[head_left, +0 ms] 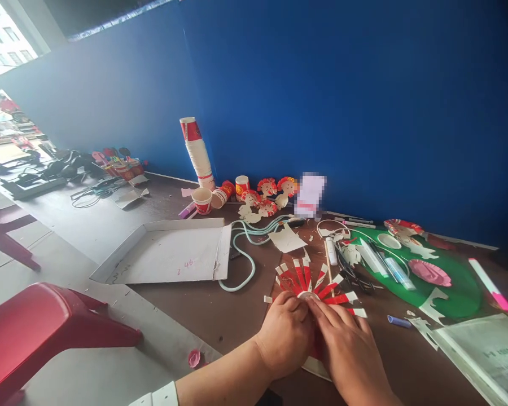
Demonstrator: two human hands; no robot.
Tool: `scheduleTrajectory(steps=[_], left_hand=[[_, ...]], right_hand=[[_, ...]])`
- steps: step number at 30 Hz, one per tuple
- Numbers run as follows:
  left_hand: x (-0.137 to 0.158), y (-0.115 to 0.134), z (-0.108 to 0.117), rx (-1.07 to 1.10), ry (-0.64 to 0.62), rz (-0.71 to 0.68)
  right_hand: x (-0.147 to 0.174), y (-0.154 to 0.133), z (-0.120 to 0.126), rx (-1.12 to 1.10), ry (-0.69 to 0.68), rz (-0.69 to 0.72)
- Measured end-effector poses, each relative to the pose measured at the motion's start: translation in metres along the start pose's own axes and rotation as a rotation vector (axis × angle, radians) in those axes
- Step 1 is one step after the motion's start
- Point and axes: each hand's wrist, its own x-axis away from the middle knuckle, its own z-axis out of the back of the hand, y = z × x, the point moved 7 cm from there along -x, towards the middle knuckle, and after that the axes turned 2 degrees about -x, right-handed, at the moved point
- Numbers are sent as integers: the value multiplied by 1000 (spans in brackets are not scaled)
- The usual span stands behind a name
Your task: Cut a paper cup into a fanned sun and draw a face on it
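Note:
A red and white paper cup [300,275] lies on the brown table in front of me, its side cut into several strips that fan outward. My left hand [285,335] is closed over its left part, fingers curled. From the right, my right hand [347,338] wraps the cup, its fingers pressed together near the middle where the strips meet. The two hands touch at the fingertips and hide most of the cup's centre. Below them, a pale rounded edge [317,369] shows between the wrists.
A shallow white box lid [161,254] lies left of the hands, beside a pale green cable [254,265]. Behind stand stacked paper cups [198,158] and cut-paper figures [266,197]. Markers and scraps cover a green mat [457,287] at right. A red stool [38,332] stands lower left.

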Motion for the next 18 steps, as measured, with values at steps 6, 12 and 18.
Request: scheduleTrajectory(steps=[6, 12, 18], left_hand=[[1, -10, 15, 120, 165, 65], [12, -46, 33, 195, 293, 420], [9, -38, 24, 149, 204, 308]], right_hand=[[-3, -1, 1, -28, -16, -17], [-3, 0, 3, -49, -43, -7], [-9, 5, 0, -52, -47, -26]])
